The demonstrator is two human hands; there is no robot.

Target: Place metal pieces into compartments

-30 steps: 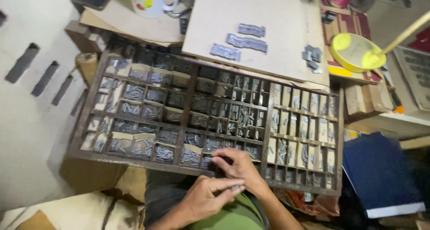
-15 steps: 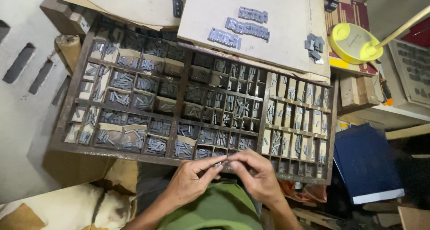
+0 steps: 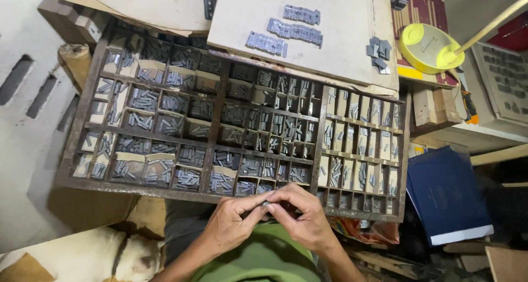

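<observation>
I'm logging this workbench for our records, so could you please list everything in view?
type case: one, dark wood, centre, compartments of grey metal pieces
board: one, tan, above the case
set rows: three, grey, on the board
loose pieces: small pile, grey, board's right edge
round disc: one, yellow, upper right
book: one, dark blue, right
small metal piece: one, grey, between both hands
left hand: pinching it
right hand: pinching it

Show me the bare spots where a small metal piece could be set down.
The flat board is bare left of the three rows of set type, and between them and the loose type pile. The compartment tray is crowded throughout. Both hands, left hand and right hand, pinch a small metal piece at its near rim.
</observation>
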